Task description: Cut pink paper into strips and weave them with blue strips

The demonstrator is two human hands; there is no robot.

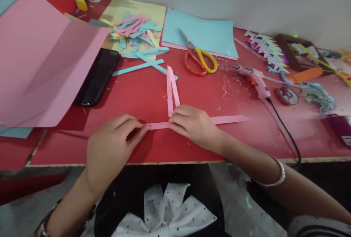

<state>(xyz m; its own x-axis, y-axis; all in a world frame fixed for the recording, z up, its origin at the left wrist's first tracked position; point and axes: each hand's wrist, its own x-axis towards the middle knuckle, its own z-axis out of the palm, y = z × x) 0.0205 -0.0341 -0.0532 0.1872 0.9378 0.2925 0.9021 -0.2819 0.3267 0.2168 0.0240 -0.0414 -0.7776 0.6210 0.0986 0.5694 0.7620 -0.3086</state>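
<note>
A long pink paper strip (pixel 230 119) lies crosswise near the front of the red table. My left hand (pixel 115 145) pinches its left end between thumb and fingers. Farther along the same strip, my right hand (pixel 194 125) has its fingertips closed on it, and the right end sticks out past that hand. Just beyond my right fingers stands a folded pink paper strip (pixel 170 91), bent into a narrow peak. Its lower end is partly hidden by my right hand, so I cannot tell whether the two strips are joined.
Scissors (pixel 199 61) rest against blue paper sheets (pixel 203 30) at the back. A pink glue gun (pixel 255 78) with a black cord lies to the right. Cut paper strips (pixel 137 29) are heaped behind. A black phone (pixel 95 80) sits partly under pink paper (pixel 46 65) at left.
</note>
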